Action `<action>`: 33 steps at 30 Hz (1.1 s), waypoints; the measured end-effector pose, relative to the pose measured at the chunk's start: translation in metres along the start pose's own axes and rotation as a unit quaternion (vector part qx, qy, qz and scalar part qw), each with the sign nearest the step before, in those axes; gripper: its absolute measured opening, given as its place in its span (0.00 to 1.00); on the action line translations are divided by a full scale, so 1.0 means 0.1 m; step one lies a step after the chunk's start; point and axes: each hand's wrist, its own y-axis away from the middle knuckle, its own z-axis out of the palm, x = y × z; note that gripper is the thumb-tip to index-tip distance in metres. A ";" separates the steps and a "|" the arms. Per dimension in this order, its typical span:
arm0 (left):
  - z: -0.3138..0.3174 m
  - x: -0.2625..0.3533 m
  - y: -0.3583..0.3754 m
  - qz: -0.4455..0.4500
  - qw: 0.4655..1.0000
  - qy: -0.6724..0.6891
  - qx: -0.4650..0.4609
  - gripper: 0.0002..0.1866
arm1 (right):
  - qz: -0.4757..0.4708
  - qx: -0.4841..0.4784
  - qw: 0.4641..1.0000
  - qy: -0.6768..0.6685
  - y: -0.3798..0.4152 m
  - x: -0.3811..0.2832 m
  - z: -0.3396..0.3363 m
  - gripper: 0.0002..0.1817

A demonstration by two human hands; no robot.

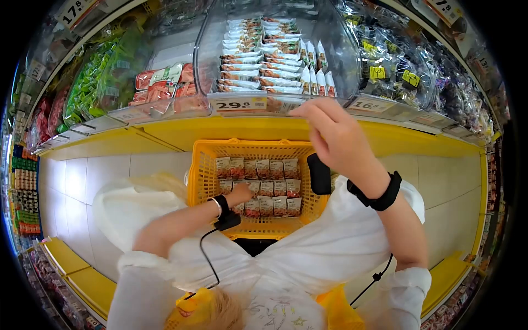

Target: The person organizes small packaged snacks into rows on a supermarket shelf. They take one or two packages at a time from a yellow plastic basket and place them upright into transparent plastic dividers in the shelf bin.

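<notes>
My left hand (240, 193) is down inside the yellow shopping basket (193, 181). Its fingers are closed on one of the small snack packets (253, 187) in the middle row; the fingertips are partly hidden. Several more packets (265, 207) lie in three rows on the basket floor. My right hand (336, 135) is raised at the front edge of the clear display bin (344, 66), thumb apart from the bent fingers, with nothing visible in it. Behind that edge, white-and-brown snack packets (275, 72) lie in stacked columns, with some standing upright on the right.
A price label (240, 104) reading 29.8 sits on the bin's front. Neighbouring bins hold red packs (165, 85), green packs (91, 82) and dark packs (393, 69). A yellow shelf edge (242, 127) runs behind the basket. The basket's black handle grip (319, 174) is at its right side.
</notes>
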 end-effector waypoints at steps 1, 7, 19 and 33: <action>-0.27 0.32 0.35 0.009 0.994 0.107 0.019 0.12 | 0.052 -0.020 0.996 -0.067 0.00 -0.06 0.03 0.12; -1.39 1.28 2.34 0.412 0.755 -0.174 0.479 0.23 | 0.419 -0.214 0.723 -0.506 0.12 -0.32 0.17 0.22; -2.10 1.25 2.43 0.254 0.628 -0.267 0.685 0.31 | 0.456 -0.217 0.656 -0.561 -0.60 -0.44 -0.29 0.24; -2.32 0.91 2.03 0.228 0.687 -0.184 0.665 0.39 | 0.157 -0.202 0.810 0.528 -1.37 1.28 0.17 0.07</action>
